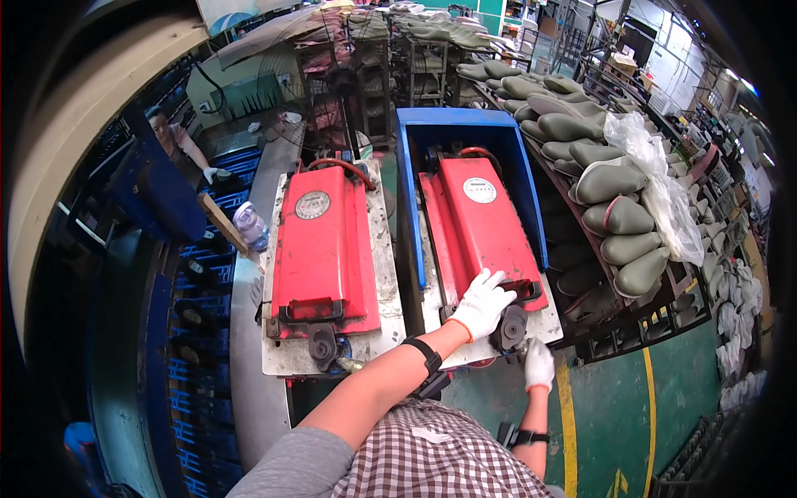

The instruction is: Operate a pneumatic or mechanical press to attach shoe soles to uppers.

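So you're rocking 2 white gloves point(481, 305), orange edging point(461, 329) on the left cuff, 2 black wrist straps point(429, 358), a short grey sleeve point(297, 466), plus brown-and-white checked cloth point(415, 469) across your front with a small white patch point(430, 435).

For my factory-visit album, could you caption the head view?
White-gloved left hand on a red machine cover, right hand lower, olive boots piled alongside.

HEAD CAM, left fisheye | I look from the wearer's head, upright | facing: forward and steeply down past the checked garment point(440, 461) | range: close above the left hand point(481, 305) and right hand point(538, 367), red-covered machines point(320, 253) just ahead, shelving point(429, 60) well beyond | edges: I get bowed lines, dark rim
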A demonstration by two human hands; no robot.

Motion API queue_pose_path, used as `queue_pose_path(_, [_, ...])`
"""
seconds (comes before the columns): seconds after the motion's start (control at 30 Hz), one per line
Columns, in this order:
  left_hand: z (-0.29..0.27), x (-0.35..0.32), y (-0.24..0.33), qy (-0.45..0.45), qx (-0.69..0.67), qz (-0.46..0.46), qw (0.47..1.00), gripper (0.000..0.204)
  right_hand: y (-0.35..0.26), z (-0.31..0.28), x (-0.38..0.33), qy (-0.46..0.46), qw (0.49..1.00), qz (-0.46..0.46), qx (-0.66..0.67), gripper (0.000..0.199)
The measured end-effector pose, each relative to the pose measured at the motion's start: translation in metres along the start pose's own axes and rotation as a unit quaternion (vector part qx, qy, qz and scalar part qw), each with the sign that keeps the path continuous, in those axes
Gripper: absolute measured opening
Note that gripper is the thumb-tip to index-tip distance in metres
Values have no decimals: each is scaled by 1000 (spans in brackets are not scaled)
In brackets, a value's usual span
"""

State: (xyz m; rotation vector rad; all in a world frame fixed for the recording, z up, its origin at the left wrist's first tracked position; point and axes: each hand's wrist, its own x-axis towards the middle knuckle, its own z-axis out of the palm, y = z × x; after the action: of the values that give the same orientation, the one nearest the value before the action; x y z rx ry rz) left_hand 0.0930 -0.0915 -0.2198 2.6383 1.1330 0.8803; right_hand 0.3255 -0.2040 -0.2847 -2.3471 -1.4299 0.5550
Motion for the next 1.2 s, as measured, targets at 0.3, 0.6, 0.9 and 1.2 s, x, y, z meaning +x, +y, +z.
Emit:
queue_pose_path(0.3, [-52, 33, 17, -53, -32, -20, 998, 31, -60, -28, -92, -66, 985, -156, 28, 48])
queue_pose_path(0.6, [-148, 71, 15, 165, 91, 41, 981, 46, -146, 12, 40, 92, 943, -319, -4, 50])
queue_pose_path(0.9, [-233, 122, -17, 286, 206, 48, 935, 54, -185, 49, 150, 40, 982, -170, 70, 71])
queue_pose_path(1.2, [-195, -9, -69, 252, -256, -168, 918, 54, -136, 5, 49, -293, 684, 26, 668, 55])
